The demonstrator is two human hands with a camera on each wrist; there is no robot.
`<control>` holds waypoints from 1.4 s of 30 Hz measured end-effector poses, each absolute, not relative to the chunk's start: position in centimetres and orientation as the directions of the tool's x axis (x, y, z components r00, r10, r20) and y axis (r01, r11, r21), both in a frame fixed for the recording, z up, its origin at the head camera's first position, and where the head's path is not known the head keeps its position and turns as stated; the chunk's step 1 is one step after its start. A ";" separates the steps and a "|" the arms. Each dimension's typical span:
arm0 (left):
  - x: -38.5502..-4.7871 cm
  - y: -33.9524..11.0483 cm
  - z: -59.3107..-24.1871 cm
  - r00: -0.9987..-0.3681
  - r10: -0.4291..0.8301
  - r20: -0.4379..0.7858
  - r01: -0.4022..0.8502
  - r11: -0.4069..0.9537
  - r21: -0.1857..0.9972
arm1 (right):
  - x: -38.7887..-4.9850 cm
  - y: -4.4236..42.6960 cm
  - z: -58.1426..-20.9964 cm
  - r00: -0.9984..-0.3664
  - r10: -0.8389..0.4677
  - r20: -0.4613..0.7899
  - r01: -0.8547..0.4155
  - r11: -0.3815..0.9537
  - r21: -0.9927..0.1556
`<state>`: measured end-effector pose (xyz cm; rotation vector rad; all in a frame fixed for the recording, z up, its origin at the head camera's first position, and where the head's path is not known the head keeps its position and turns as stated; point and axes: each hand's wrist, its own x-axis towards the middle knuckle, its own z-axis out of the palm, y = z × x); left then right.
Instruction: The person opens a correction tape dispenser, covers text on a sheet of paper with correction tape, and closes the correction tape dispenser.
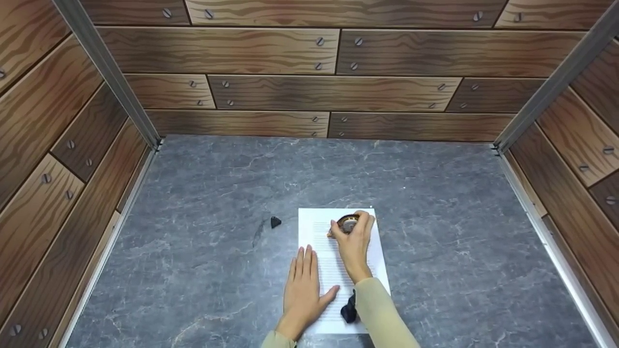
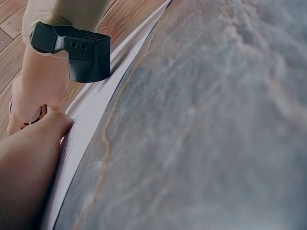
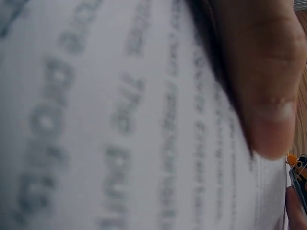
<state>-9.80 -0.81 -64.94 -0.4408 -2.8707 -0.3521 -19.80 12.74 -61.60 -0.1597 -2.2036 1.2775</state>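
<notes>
A sheet of printed paper [image 1: 331, 270] lies on the grey marbled table. Near its top, my right hand [image 1: 355, 244] pinches a rounded correction tape [image 1: 349, 224] with a dark amber rim, a pale round middle and an orange tip. That tip points left and down, close to the printed lines; whether it touches them I cannot tell. My left hand [image 1: 303, 290] rests flat on the sheet's left edge, fingers straight and thumb spread over the paper. In the right wrist view, the correction tape [image 3: 300, 168] shows only partly at the right edge, beyond a finger.
A small black angular piece [image 1: 275, 222] lies on the table left of the sheet, beside a dark streak. A black wrist camera [image 1: 348, 310] is on my right wrist, above the lower part of the paper. Wood-patterned panels [image 1: 271, 92] wall the table's back and sides.
</notes>
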 end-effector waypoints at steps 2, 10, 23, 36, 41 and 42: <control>-9.8 -0.8 -64.9 -0.932 0.266 0.247 0.318 0.926 0.204 | -19.9 12.7 -61.6 -0.824 0.379 0.420 -0.171 0.540 -0.824; -9.7 -0.9 -64.8 -0.935 0.263 0.239 0.316 0.923 0.218 | -20.0 12.5 -61.5 -0.831 0.381 0.405 -0.149 0.550 -0.822; -9.7 -0.8 -64.8 -0.935 0.264 0.236 0.315 0.925 0.213 | -19.9 12.5 -61.0 -0.853 0.341 0.396 -0.141 0.579 -0.803; -9.7 -0.8 -64.8 -0.935 0.271 0.227 0.318 0.925 0.206 | -19.8 12.4 -60.9 -0.837 0.352 0.419 -0.145 0.596 -0.790; -9.7 -0.8 -64.8 -0.938 0.267 0.222 0.313 0.928 0.204 | -19.9 12.3 -60.9 -0.830 0.349 0.434 -0.156 0.602 -0.783; -9.7 -0.9 -64.8 -0.938 0.267 0.220 0.312 0.928 0.204 | -19.9 12.3 -60.9 -0.830 0.349 0.435 -0.157 0.603 -0.783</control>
